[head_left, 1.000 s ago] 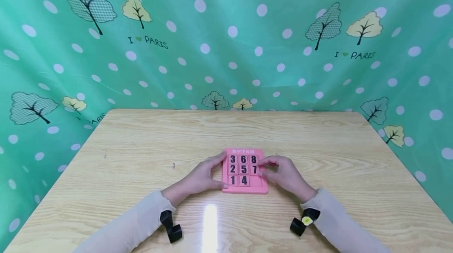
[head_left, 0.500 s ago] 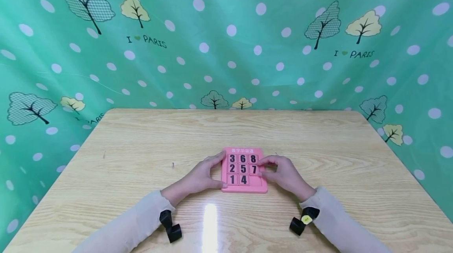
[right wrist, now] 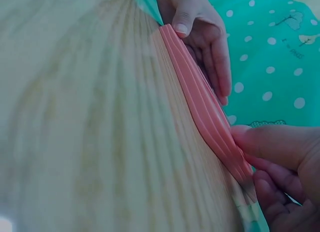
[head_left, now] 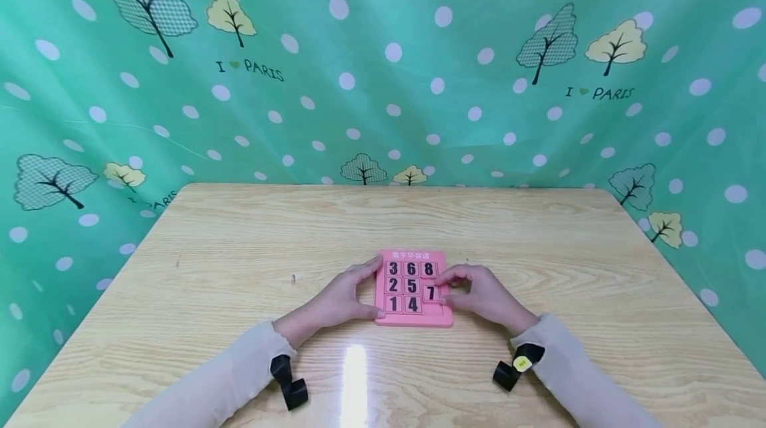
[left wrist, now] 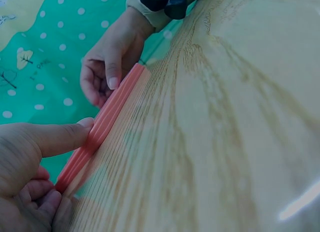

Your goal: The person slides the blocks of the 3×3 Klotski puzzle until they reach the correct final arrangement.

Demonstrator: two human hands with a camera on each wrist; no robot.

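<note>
A pink number slide puzzle (head_left: 427, 321) lies flat on the wooden table, its top edge away from me. Its rows read 3 6 8, then 2 5, then 1 4. The 7 tile (head_left: 431, 293) stands in the right column, between the second and third rows. My left hand (head_left: 335, 298) holds the puzzle's left side, with the thumb low and the fingers near the top corner. From the right, my right hand (head_left: 483, 292) has thumb and index finger at the 7 tile. Both wrist views show the puzzle's pink side edge (left wrist: 107, 117) from low down, hiding its tiles.
The light wood-grain table (head_left: 239, 235) extends around the puzzle. Behind it hangs a green dotted cloth (head_left: 371, 69) with printed trees. A bright light reflection falls on the table in front. Each sleeved wrist carries a small black camera (head_left: 289, 383).
My right hand's fingers have slid the 7 tile down from the second row towards the gap below it. The left hand keeps its place on the puzzle.
</note>
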